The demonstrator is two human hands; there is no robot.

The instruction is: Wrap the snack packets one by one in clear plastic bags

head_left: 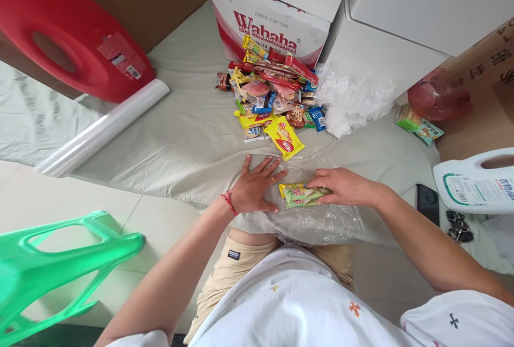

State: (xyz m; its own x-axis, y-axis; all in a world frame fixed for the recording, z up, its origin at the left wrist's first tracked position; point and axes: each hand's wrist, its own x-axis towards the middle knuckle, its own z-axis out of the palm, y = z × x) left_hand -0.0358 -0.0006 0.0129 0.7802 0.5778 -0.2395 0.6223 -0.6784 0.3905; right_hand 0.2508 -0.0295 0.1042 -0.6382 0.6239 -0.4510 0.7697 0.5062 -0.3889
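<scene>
My left hand lies flat with its fingers spread on the cloth and the edge of a clear plastic bag. To its right, my right hand has its fingers closed on a green snack packet, which lies on the plastic. A thin yellow packet shows along the upper left side of the green one. Just beyond my hands a yellow snack packet rests at the near edge of a heap of mixed wrapped snacks.
Behind the heap stands a Wahaha carton. Crumpled clear plastic sits right of the snacks. On the left are a plastic roll, a red jug and a green stool. A phone and white bottle lie right.
</scene>
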